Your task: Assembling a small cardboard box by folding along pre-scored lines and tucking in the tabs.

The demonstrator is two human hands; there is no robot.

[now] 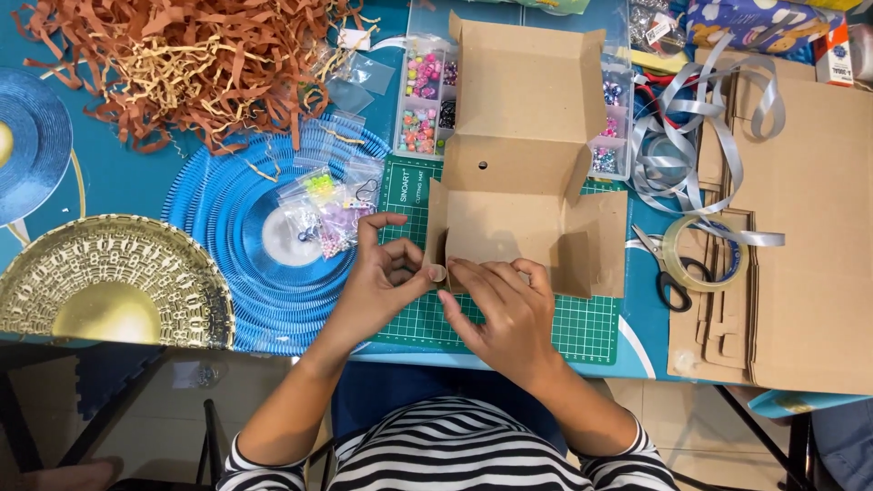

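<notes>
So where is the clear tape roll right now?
In the head view, the clear tape roll lies right of the folded brown cardboard box, overlapping the black-handled scissors, beside flat cardboard sheets.

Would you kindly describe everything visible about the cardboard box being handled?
The cardboard box is plain brown, flat-cut, partly folded, with its flaps spread open. A small round hole shows in its middle panel. It lies on the green cutting mat, partly covering a bead organiser. The left hand and right hand pinch its near left edge.
</notes>
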